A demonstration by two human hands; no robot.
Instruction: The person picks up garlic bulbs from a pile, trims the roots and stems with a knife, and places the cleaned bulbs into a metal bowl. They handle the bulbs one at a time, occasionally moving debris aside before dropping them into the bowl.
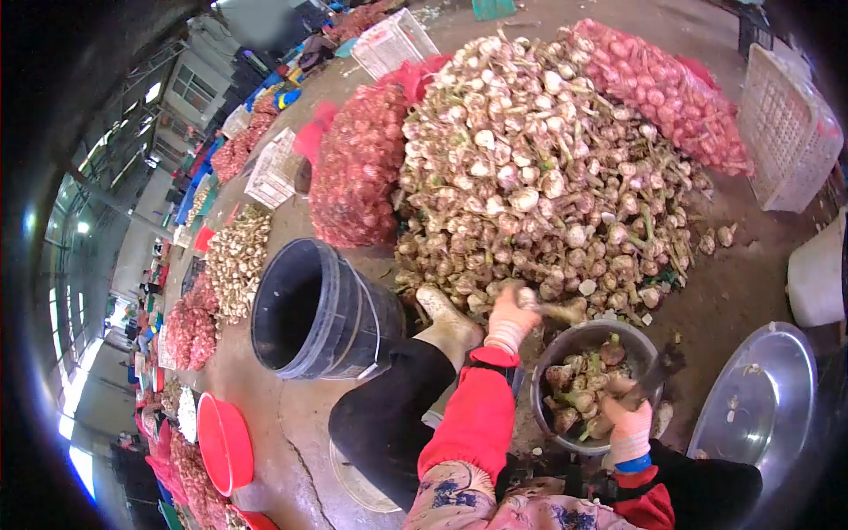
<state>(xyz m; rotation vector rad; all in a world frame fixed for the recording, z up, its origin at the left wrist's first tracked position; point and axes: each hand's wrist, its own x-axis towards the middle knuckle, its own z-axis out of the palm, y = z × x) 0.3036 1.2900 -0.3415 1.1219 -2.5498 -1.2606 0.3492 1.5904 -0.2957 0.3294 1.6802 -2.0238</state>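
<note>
My left hand (512, 320), at the near edge of a large heap of garlic (539, 177), is closed around a pale garlic bulb (527, 299). Over the right side of a metal basin (541, 389), my right hand (629, 417) grips a knife (661, 373) with a dark, broad blade pointing up and right. Its handle is hidden in my fingers. Trimmed-looking garlic bulbs (579, 389) lie inside the basin, some with stem stubs. Both wrists show light cuffs, and the sleeves are red.
A black bucket (353, 309) lies tilted at my left. Red mesh sacks of garlic (358, 168) flank the heap. To the right are a wide metal basin (791, 397), a white crate (786, 132) and a white bucket (817, 274). A red tub (225, 442) sits at far left.
</note>
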